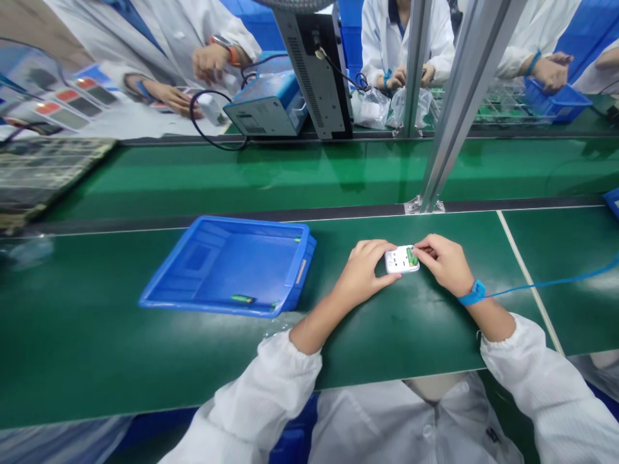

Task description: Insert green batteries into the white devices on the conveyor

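A small white device (396,263) lies with its back face up over the green bench, an open battery bay on its right side. Green batteries (412,257) show in that bay. My left hand (362,269) grips the device from the left, fingers along its far edge and thumb at the near edge. At the bay, my right hand (445,263) has thumb and forefinger pinched on a green battery at the upper right corner; the fingertips partly cover it. A blue wristband (472,293) with a cord circles my right wrist.
Left of my hands is a blue tray (232,258) with a few green batteries (242,298) in it. A metal post (452,122) rises beyond my hands. Across the green belt (271,180), co-workers in white coats handle items near a light-blue machine (265,106) and a blue bin (556,103).
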`<state>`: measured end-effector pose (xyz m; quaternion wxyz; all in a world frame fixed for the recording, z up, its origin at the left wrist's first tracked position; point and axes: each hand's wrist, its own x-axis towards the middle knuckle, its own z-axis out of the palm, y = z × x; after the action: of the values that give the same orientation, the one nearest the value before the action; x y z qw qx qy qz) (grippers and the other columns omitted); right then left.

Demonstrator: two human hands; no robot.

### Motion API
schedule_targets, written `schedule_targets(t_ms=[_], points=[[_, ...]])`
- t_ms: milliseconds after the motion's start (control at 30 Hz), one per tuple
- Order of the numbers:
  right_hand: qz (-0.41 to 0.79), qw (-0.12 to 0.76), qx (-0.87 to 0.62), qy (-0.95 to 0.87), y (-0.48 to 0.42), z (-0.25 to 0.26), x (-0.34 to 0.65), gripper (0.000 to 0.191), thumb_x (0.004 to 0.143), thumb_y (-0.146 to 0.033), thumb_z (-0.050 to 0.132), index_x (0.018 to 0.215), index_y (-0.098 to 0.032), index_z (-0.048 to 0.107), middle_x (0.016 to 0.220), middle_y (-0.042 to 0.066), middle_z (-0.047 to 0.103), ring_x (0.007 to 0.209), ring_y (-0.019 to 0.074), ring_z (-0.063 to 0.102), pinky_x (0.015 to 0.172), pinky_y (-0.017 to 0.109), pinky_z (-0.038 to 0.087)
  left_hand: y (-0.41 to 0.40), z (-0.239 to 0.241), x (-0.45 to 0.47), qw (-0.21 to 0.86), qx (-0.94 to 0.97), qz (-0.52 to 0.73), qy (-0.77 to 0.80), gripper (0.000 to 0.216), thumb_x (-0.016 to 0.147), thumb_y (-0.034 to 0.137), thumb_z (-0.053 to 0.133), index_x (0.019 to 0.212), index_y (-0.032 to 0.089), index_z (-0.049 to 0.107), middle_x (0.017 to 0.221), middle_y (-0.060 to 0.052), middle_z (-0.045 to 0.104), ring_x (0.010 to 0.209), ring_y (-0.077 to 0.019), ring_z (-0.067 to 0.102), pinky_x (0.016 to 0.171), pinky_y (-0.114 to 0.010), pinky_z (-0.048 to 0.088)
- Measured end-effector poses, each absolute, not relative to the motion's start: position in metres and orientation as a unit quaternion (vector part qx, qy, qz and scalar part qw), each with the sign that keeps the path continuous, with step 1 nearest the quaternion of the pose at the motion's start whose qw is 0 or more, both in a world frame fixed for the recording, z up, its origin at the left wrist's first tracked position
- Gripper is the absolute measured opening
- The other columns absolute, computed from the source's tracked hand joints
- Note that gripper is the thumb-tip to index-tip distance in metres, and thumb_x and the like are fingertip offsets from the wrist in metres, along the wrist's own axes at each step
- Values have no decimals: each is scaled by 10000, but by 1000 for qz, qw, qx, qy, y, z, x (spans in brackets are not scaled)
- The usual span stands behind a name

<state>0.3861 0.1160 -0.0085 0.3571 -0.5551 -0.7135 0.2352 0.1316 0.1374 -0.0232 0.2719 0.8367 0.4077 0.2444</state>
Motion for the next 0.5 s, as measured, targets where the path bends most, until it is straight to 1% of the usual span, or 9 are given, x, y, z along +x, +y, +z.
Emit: schedule_targets(t_ms=[33, 100, 167, 200, 267, 333, 433, 467, 500], points=[[223, 341, -546, -732, 115, -9, 387, 162, 1057, -344, 681, 996, -231, 780, 945, 71, 774, 846, 232, 730, 804, 356, 598, 136, -23, 132, 267, 836, 245, 411, 555, 913, 365, 894, 1409, 265, 666, 1446, -86, 704, 1370, -328, 598, 1199, -506, 444], [202, 302, -525, -770, 110, -9, 388, 205, 1082, -295, 621, 1139, -224, 804, 1070, 105, 781, 965, 261, 745, 890, 391, 615, 134, -22, 132, 257, 835, 241, 422, 539, 921, 361, 886, 1408, 270, 674, 1452, -77, 706, 1353, -322, 604, 1183, -504, 449], [181, 264, -512, -797, 103, -11, 391, 321, 1076, -215, 566, 1305, -230, 791, 1226, 130, 767, 1105, 290, 739, 1002, 437, 617, 133, -21, 134, 248, 834, 234, 435, 528, 925, 372, 880, 1406, 281, 683, 1457, -69, 707, 1342, -320, 606, 1170, -504, 453], [172, 251, -510, -805, 100, -11, 392, 378, 1062, -177, 550, 1357, -233, 780, 1283, 137, 754, 1159, 302, 729, 1050, 462, 611, 132, -20, 134, 244, 833, 231, 439, 525, 926, 378, 879, 1406, 285, 687, 1459, -67, 708, 1341, -320, 605, 1166, -504, 454], [165, 238, -507, -812, 97, -12, 393, 433, 1029, -131, 547, 1383, -225, 778, 1339, 148, 738, 1209, 320, 717, 1100, 502, 600, 132, -21, 135, 240, 834, 227, 441, 518, 929, 384, 872, 1404, 283, 691, 1464, -71, 709, 1342, -322, 605, 1160, -501, 456], [186, 247, -504, -806, 97, -10, 393, 401, 1031, -133, 559, 1336, -222, 804, 1353, 145, 745, 1202, 313, 725, 1105, 503, 601, 134, -23, 135, 236, 837, 224, 440, 510, 940, 384, 851, 1411, 278, 688, 1466, -84, 710, 1351, -327, 604, 1156, -504, 457], [257, 292, -547, -741, 101, -6, 388, 280, 1060, -220, 643, 1274, -218, 823, 1285, 126, 786, 1048, 257, 762, 1022, 447, 636, 137, -27, 132, 230, 844, 235, 424, 486, 977, 391, 783, 1433, 271, 665, 1463, -105, 719, 1370, -334, 613, 1170, -527, 452], [285, 311, -572, -704, 104, -5, 386, 282, 1042, -249, 705, 1301, -211, 809, 1271, 122, 794, 997, 239, 768, 993, 431, 646, 138, -28, 132, 227, 848, 246, 412, 470, 992, 402, 755, 1432, 269, 659, 1459, -110, 724, 1368, -337, 624, 1172, -535, 455], [314, 329, -595, -663, 107, -4, 385, 343, 1006, -269, 776, 1341, -199, 786, 1252, 120, 801, 958, 226, 771, 968, 417, 654, 140, -29, 131, 223, 852, 264, 394, 453, 998, 420, 738, 1415, 261, 661, 1450, -119, 728, 1352, -341, 645, 1157, -533, 473]])
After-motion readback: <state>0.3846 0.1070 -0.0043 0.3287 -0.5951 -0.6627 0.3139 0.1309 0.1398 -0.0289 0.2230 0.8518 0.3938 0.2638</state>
